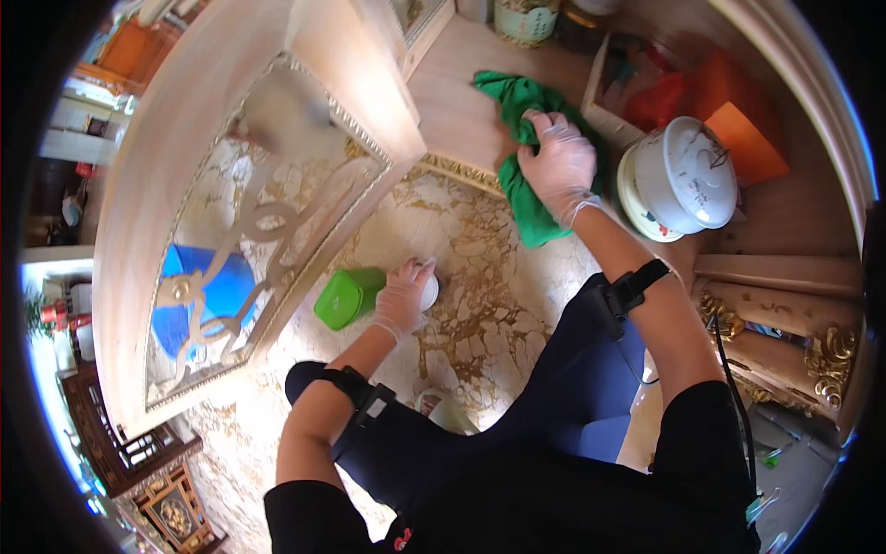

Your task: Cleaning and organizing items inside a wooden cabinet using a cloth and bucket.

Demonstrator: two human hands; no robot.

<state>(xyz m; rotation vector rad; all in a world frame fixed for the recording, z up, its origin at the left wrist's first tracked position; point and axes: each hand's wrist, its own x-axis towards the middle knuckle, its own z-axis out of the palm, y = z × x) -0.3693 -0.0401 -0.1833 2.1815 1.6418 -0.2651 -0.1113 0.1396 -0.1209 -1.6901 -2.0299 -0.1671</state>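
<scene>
My right hand [561, 162], in a clear glove, is closed on a green cloth [531, 198] and presses it against the cabinet shelf [452, 102]. Part of the cloth hangs over the shelf's front edge. Lower down, my gloved left hand [401, 300] grips a small white round thing [430, 294], mostly hidden by the fingers; its kind is unclear. Just left of that hand is a green plastic container [346, 297], close to or touching the fingers. To the right of the cloth stands a white lidded pot [688, 175].
An open cabinet door [355, 102] with a see-through panel stands at the left. Through it shows a blue bucket [226, 282]. Deeper on the shelf are a jar [526, 20], an open box [609, 92] and an orange box [752, 138]. Marble-patterned floor [480, 314] lies below.
</scene>
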